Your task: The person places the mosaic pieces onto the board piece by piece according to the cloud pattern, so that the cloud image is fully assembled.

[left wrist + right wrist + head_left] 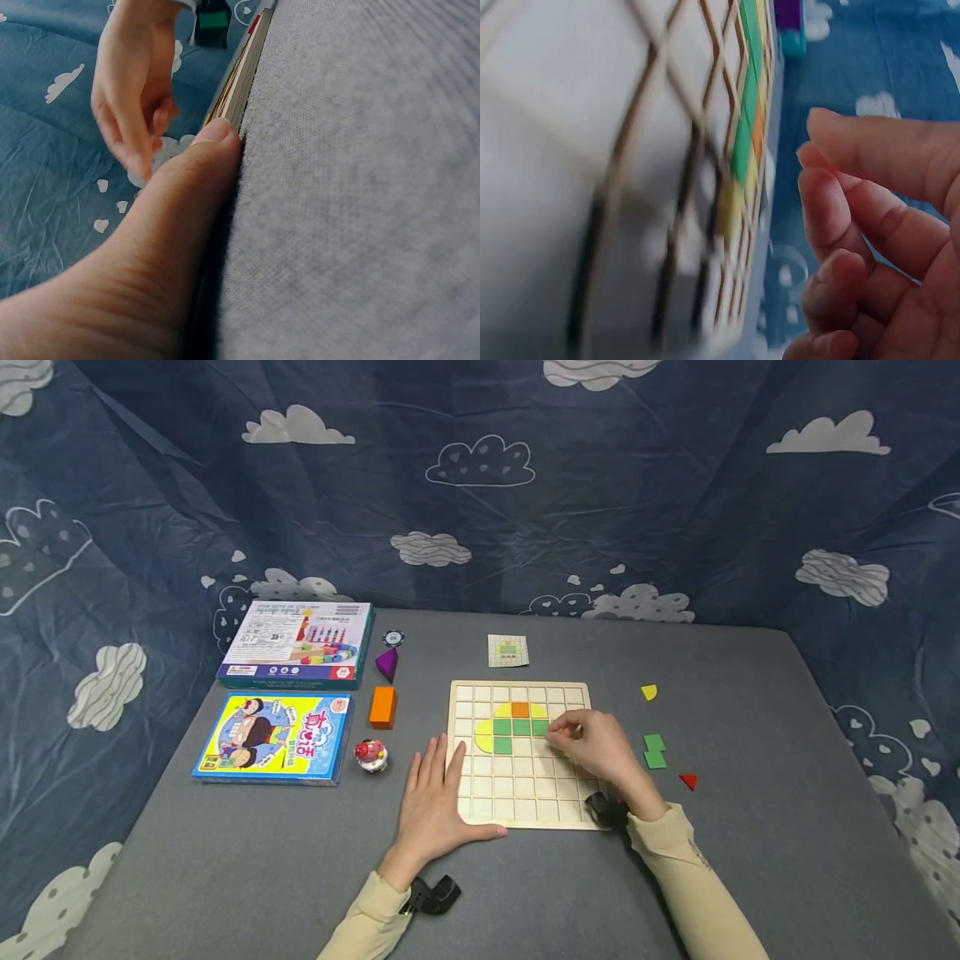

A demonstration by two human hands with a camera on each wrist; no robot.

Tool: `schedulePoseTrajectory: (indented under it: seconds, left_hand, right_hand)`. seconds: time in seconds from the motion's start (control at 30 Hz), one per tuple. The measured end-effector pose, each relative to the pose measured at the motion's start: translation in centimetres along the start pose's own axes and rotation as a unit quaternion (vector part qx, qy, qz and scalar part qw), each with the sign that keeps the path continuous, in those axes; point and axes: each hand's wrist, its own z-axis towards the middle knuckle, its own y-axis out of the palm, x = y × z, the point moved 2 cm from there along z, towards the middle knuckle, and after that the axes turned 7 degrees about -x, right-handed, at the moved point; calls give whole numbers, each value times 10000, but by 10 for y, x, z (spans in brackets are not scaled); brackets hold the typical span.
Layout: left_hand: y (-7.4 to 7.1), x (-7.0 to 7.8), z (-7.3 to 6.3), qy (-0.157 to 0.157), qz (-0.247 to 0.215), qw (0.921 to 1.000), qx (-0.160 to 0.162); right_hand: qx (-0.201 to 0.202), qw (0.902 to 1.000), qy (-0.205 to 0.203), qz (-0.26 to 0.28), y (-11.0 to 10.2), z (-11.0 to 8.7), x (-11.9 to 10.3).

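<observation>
We see the board (513,787) on the desk (540,893) – our left hand (437,806) spread wide against its left edge, our right hand (596,747) over its right side, fingers loosely curled, holding nothing we can see – near a yellow tile (731,208).

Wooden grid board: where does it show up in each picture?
Head: the board, just right of and below centre.
Left wrist: the board, a thin slanting strip at top centre.
Right wrist: the board, close up, filling the left side.
Shared landmark: the right hand, visible in all three.
</observation>
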Motion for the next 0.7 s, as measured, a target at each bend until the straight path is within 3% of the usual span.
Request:
schedulePoseTrajectory:
  seconds: [0.2,0.33,0.6,0.7]
  left_hand:
    - [-1,0,-1,123,-2,9998,185]
    - [-1,0,-1,130,27,9997,191]
    - [-1,0,-1,57,26,10000,52]
    - [0,0,0,29,20,10000,-8]
  right_hand:
    - [863,9946,478,-320,-34,-18,33]
    - [1168,9881,863,-507,-52,-30,55]
    - [847,9692,2172,-794,-69,-47,87]
    - [683,9632,2462,-838,-69,-51,91]
